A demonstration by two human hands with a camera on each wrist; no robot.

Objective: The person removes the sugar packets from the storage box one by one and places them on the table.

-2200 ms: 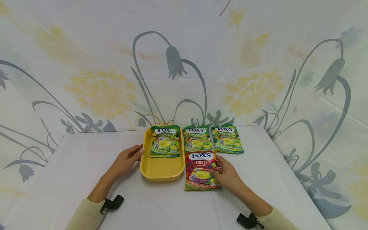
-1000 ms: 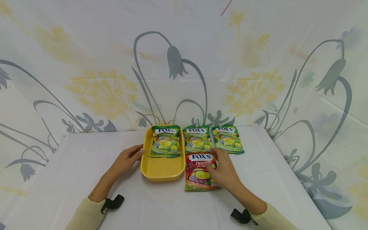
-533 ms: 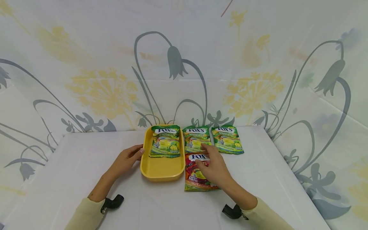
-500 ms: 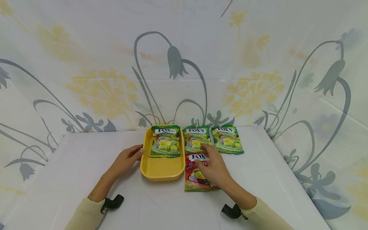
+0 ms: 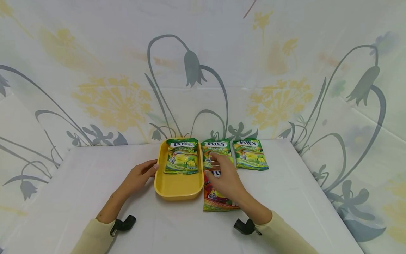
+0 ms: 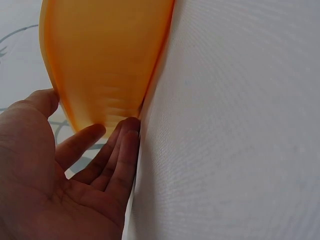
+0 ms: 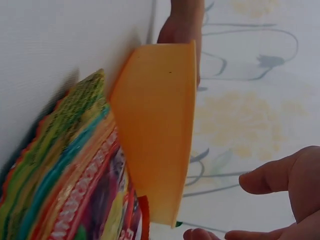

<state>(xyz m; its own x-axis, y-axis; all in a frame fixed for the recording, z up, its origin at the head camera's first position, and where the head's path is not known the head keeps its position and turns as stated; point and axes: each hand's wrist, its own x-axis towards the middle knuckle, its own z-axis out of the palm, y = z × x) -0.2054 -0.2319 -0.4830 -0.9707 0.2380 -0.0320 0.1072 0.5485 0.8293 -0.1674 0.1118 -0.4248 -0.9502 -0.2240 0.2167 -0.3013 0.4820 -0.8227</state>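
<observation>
My left hand (image 5: 146,170) rests with straight fingers (image 6: 107,150) against the left outer wall of a yellow tray (image 5: 177,187), whose orange side (image 6: 105,60) fills the left wrist view. One green Fox's candy bag (image 5: 182,159) lies in the tray. My right hand (image 5: 219,166) hovers open over the top of a red Fox's Fruits bag (image 5: 219,201), its fingertips reaching the lower edge of the middle green bag (image 5: 219,147). The right wrist view shows the red bag (image 7: 75,190) beside the tray (image 7: 160,125) and loosely curled fingers (image 7: 280,175) holding nothing.
A third green bag (image 5: 250,154) lies right of the middle one. All sit on a white-clothed table (image 5: 301,197) whose far edge meets a floral curtain (image 5: 269,88). Black wrist cameras (image 5: 125,223) sit on both forearms.
My right hand has left the red bag's right edge and moved up and left, across that bag to the middle green bag. The left hand, tray and bags have not moved.
</observation>
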